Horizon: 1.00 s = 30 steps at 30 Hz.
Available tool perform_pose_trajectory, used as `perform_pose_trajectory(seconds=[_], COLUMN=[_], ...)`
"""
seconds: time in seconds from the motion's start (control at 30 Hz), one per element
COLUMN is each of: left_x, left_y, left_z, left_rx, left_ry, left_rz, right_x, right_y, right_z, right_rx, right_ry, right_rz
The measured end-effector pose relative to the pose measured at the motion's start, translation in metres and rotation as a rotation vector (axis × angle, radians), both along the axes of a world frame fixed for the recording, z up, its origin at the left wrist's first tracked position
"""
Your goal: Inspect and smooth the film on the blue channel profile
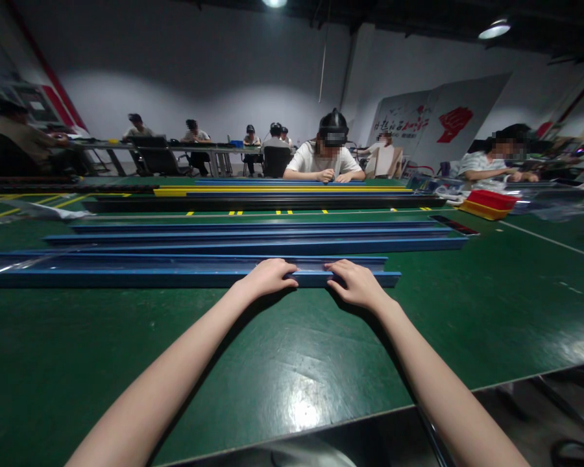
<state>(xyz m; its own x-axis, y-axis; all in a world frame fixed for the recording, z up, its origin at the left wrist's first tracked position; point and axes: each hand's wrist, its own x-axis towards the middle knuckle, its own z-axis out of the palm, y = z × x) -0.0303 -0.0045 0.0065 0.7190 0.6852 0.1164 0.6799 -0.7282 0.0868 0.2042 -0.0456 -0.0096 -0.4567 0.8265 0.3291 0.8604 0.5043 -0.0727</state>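
Observation:
A long blue channel strip (194,279) lies across the green table, nearest to me. Near its right end, my left hand (270,275) grips the strip, fingers over the near wall and thumb on the front face. My right hand (353,281) holds it the same way, a short gap further right. The fingertips of both hands reach into the channel and are partly hidden. Clear plastic film (43,259) lies over the strip's left part. Just behind are more blue strips (253,246), lying roughly parallel.
Yellow strips (282,191) and a black strip (263,203) lie farther back on the green table (530,305). To the right are a phone-like dark object (453,225) and red and yellow trays (488,203). Across the table sits a person (325,159) in white.

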Motion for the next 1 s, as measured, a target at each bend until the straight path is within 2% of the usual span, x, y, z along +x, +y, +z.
perform_pose_trajectory(seconds=[0.63, 1.0], left_x=[-0.0012, -0.0003], left_y=[0.0037, 0.0017], left_z=[-0.0031, -0.0011], left_rx=[-0.051, -0.043], left_ry=[-0.076, -0.092], left_rz=[-0.025, 0.061], right_x=[-0.0016, -0.0011], right_y=[-0.0002, 0.0003], right_z=[0.0001, -0.0004], right_rx=[-0.016, -0.018], right_ry=[-0.02, -0.017], right_rz=[-0.013, -0.014])
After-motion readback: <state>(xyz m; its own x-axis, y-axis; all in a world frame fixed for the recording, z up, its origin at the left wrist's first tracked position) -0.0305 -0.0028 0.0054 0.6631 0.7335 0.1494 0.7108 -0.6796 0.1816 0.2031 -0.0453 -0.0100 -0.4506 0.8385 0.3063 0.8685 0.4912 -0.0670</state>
